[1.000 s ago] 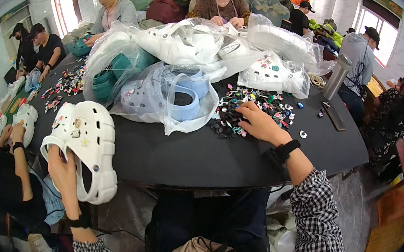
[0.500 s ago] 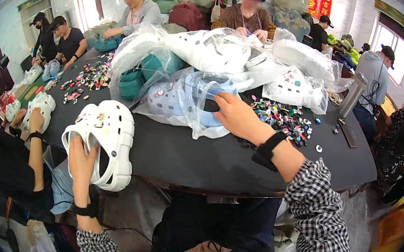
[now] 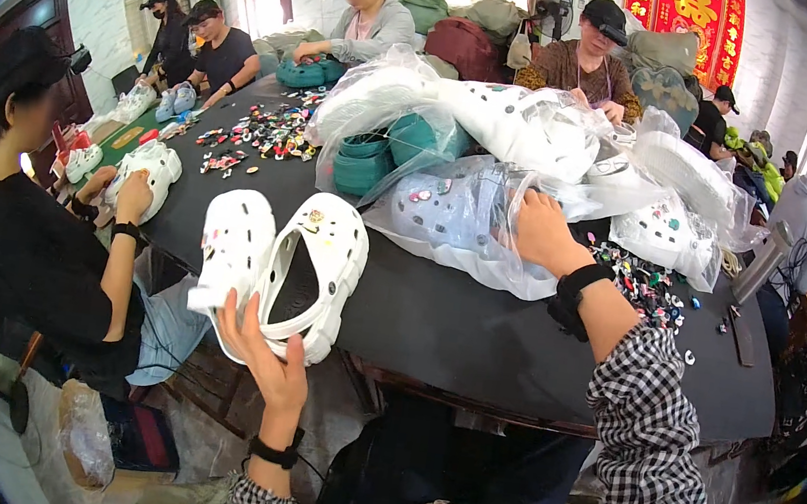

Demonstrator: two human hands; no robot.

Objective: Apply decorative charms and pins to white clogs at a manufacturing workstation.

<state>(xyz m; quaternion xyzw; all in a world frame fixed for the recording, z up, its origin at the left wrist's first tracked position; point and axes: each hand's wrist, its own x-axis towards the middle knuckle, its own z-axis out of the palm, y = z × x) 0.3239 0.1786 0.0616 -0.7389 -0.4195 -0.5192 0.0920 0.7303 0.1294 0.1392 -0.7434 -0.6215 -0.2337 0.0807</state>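
A pair of white clogs (image 3: 329, 243) with small charms on the uppers stands at the table's near left edge, their heels toward me. My left hand (image 3: 265, 356) is at their heels, its fingers spread and touching the back of the left clog, the thumb held apart. Farther right, my right hand (image 3: 547, 234) is closed at the mouth of a clear plastic bag (image 3: 521, 279). Inside that bag lie light blue clogs (image 3: 449, 207) with charms on them. Plastic and the hand itself partly hide its fingertips.
Bagged white clogs (image 3: 529, 131) and teal clogs (image 3: 362, 161) are heaped behind the blue pair. Loose colourful charms (image 3: 636, 286) lie on the dark table (image 3: 464, 335). At right stands a metal cylinder (image 3: 763, 264). A co-worker (image 3: 52, 239) at left handles another white clog (image 3: 156, 171).
The view has turned left. The white clogs have spread apart, and my left hand has come out of them to their heels. My right hand remains at the bag.
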